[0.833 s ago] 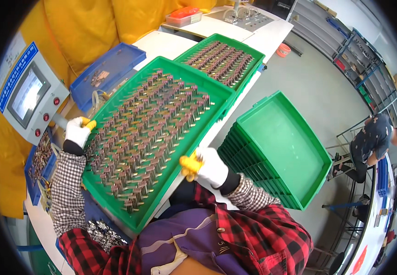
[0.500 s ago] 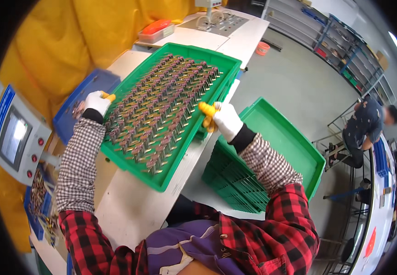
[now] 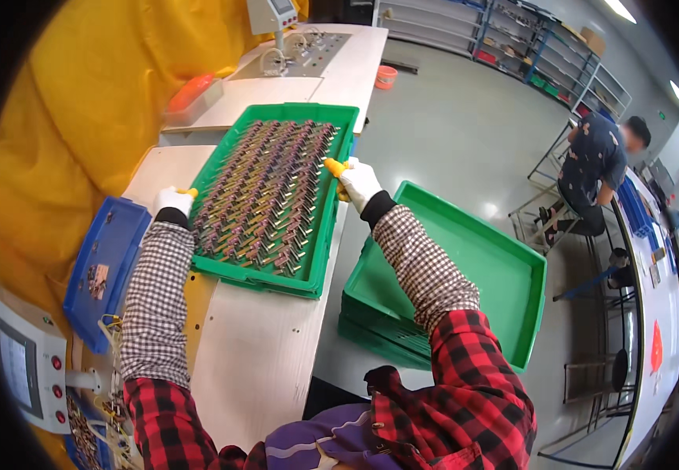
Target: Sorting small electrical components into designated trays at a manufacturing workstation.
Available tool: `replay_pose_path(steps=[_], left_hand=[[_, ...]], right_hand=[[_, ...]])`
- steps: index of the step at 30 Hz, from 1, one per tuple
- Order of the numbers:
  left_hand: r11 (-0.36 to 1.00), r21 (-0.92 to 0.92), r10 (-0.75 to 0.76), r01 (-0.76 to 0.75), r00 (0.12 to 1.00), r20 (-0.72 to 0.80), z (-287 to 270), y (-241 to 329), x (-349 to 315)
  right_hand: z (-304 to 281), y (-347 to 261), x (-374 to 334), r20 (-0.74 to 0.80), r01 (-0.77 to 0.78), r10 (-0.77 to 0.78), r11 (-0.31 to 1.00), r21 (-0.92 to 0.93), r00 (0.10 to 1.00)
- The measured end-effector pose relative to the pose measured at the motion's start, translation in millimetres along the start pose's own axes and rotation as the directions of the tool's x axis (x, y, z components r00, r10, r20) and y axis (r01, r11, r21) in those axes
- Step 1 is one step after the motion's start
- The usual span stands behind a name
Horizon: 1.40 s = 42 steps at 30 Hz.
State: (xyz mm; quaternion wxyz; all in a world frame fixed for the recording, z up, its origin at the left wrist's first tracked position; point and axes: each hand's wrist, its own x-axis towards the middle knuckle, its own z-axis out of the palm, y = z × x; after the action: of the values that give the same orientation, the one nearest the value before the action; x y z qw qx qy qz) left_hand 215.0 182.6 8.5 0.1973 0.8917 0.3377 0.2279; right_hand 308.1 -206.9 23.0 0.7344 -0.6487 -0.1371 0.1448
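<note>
A green plastic tray [image 3: 292,111] sits over the white workbench, filled with slanting rows of small metal-pinned parts [image 3: 265,192]. Its side wall looks deep, and it seems to rest on another green tray beneath. My left hand [image 3: 173,201], in a white glove with yellow fingertips, is closed on the tray's left rim. At the right rim my right hand [image 3: 355,180], gloved the same way, grips the edge with its fingers curled. The far sides of both grips are hidden.
A stack of green trays [image 3: 465,274] stands on the floor right of the bench [image 3: 257,345]. Left are a blue bin [image 3: 104,266] and a control box with a screen [image 3: 26,360]. A clear box [image 3: 194,102] lies beyond. A person [image 3: 598,172] sits far right.
The filled tray has turned straighter along the bench and come down onto it, with both hands still on its rims. My view has shifted too.
</note>
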Motion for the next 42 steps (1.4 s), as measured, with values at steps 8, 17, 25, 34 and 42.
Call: replay_pose_path(steps=[8,17,25,34,42], left_hand=[[0.922,-0.078,0.386,-0.38,0.918,0.092,76,-77,85],[0.733,-0.309,0.668,-0.606,0.726,0.162,156,-102,124],[0.655,-0.392,0.741,-0.646,0.651,0.164,143,-96,121],[0.624,-0.394,0.753,-0.675,0.654,0.072,54,35,8],[0.532,-0.441,0.804,-0.723,0.595,-0.004,12,82,-59]], right_hand=[[3,17,16,-0.027,0.078,-0.087,0.971,-0.227,0.996],[-10,29,18,-0.239,0.008,-0.057,0.979,-0.202,0.969],[2,28,25,-0.424,-0.122,-0.099,0.877,-0.464,0.9],[5,9,-4,-0.328,-0.1,-0.175,0.732,-0.673,0.929],[-119,-2,-264,-0.006,0.042,-0.163,0.29,-0.956,0.987]])
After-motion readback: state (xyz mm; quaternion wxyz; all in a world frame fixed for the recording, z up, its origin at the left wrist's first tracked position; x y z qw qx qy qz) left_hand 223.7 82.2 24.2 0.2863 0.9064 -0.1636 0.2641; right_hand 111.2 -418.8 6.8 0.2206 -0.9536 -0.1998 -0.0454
